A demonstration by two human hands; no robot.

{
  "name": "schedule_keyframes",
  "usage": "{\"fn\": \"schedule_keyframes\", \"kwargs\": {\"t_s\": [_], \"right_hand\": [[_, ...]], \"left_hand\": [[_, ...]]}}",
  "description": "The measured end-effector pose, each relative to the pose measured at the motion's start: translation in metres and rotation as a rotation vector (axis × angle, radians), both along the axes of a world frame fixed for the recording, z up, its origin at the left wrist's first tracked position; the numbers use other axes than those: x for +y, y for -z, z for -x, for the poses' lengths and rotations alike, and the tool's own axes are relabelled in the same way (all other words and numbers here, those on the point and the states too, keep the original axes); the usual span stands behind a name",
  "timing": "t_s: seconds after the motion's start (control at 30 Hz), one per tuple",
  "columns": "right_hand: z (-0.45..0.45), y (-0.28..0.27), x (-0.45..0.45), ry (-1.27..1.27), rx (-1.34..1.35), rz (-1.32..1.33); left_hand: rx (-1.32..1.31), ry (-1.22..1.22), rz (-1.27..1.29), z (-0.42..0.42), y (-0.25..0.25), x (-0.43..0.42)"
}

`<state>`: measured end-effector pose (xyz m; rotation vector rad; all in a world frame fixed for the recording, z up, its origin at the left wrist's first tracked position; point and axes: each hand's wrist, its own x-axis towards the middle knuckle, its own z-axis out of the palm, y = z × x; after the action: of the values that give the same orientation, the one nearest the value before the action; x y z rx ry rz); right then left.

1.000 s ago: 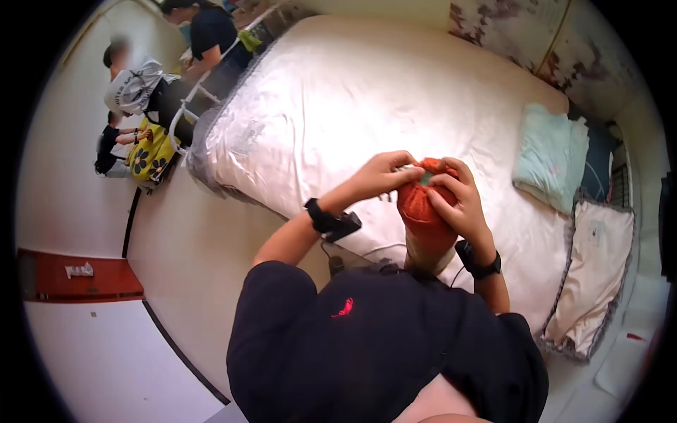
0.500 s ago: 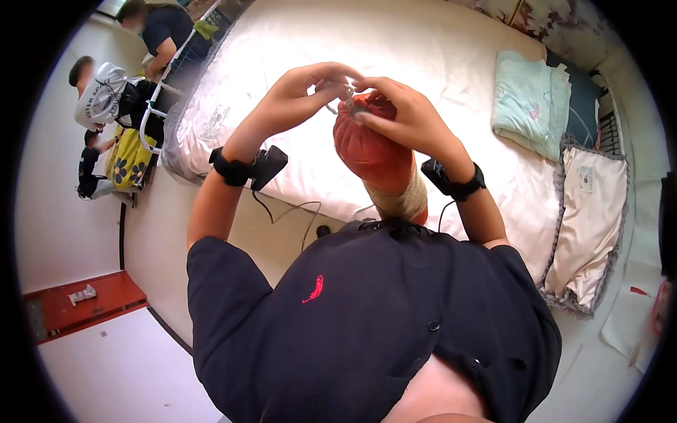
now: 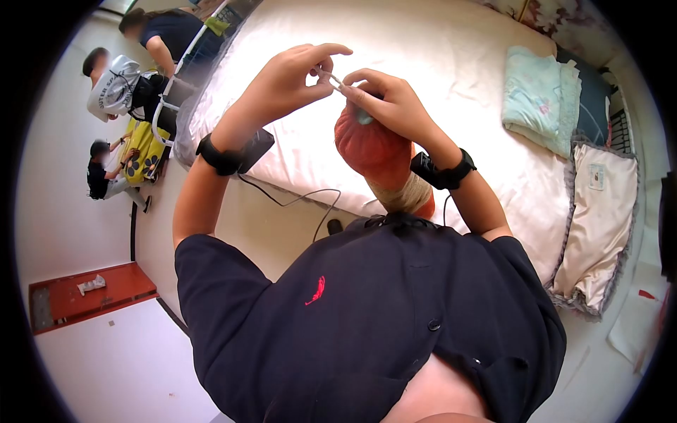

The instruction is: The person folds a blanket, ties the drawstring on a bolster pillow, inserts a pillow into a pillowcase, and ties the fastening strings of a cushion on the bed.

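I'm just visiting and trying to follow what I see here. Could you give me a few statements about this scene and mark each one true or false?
1. The left hand and the right hand both hold a thin pale cord. True.
2. The rounded orange-red fabric piece lies on the floor beside the bed. False: the orange-red fabric piece is upright in front of the person, just below the hands.
3. The person wears a black band on each wrist. True.
4. The folded mint-green cloth hangs over the person's arm. False: the mint-green cloth lies on the cream mattress.
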<state>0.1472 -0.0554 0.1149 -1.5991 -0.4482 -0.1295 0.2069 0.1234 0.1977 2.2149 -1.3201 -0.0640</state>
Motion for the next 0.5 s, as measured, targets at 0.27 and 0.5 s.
{"fn": "schedule_keyframes", "kwargs": {"t_s": [0.27, 0.5], "right_hand": [[0.007, 0.008, 0.003, -0.040, 0.100, -0.066], [0.013, 0.016, 0.008, -0.139, 0.101, -0.268]], "left_hand": [[-0.584, -0.075, 0.014, 0.010, 0.001, -0.005], [0.319, -0.240, 0.068, 0.034, 0.035, 0.008]]}}
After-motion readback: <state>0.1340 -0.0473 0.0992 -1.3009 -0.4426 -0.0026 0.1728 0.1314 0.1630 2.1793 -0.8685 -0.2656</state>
